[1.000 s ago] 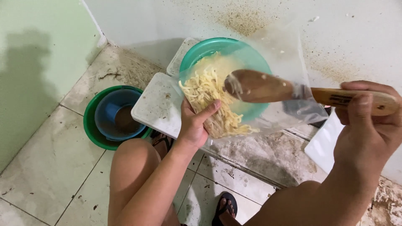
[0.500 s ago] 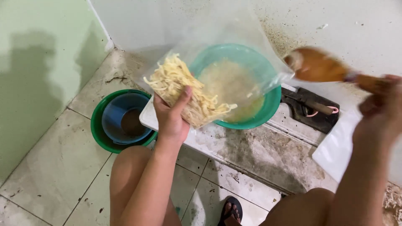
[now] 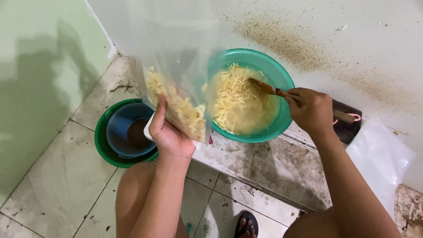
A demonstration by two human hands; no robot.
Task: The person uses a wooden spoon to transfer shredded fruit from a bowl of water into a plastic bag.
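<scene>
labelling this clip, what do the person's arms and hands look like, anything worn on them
Both arms are bare as far as the picture shows: no sleeves, gloves, watch or bracelets. The left hand and the right hand show no rings on the visible fingers.

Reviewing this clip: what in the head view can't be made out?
- Spoon: its bowl is buried in the noodles in the green bowl.
- Clear bag in the left hand: its top is cut off by the frame edge.
- Dark object: partly behind the right hand.

Just one head cam — looking steeply down, close over the green bowl (image 3: 282, 110), wall beyond it.
</scene>
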